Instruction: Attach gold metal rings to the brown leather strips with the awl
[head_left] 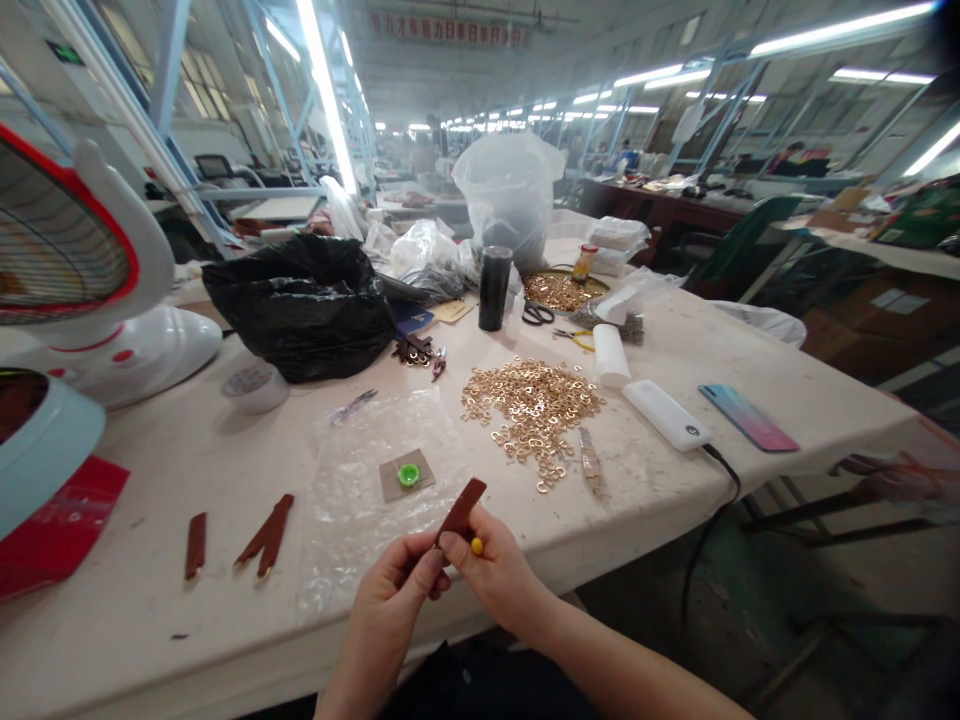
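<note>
A brown strip (463, 506) is pinched between my two hands at the table's front edge. My left hand (400, 588) is closed on its lower end, thumb on top. My right hand (491, 565) has its thumb on the strip as well, and a small yellow tip of something shows between its fingers. Just beyond, a green cap-like dish (408, 475) sits on a grey-brown square (394, 483) over clear plastic sheeting (337, 540). More brown strips with gold rings (268, 540) lie to the left. A pile of gold rings (531, 395) is spread ahead.
Around the table (810, 400) are a white fan (142, 345), a black bag (300, 305), a small tub (255, 387), a black cylinder (495, 290), scissors (538, 315), yellow-handled pliers (581, 340), a white roll (611, 355), a corded power bank (664, 413) and a phone (746, 417).
</note>
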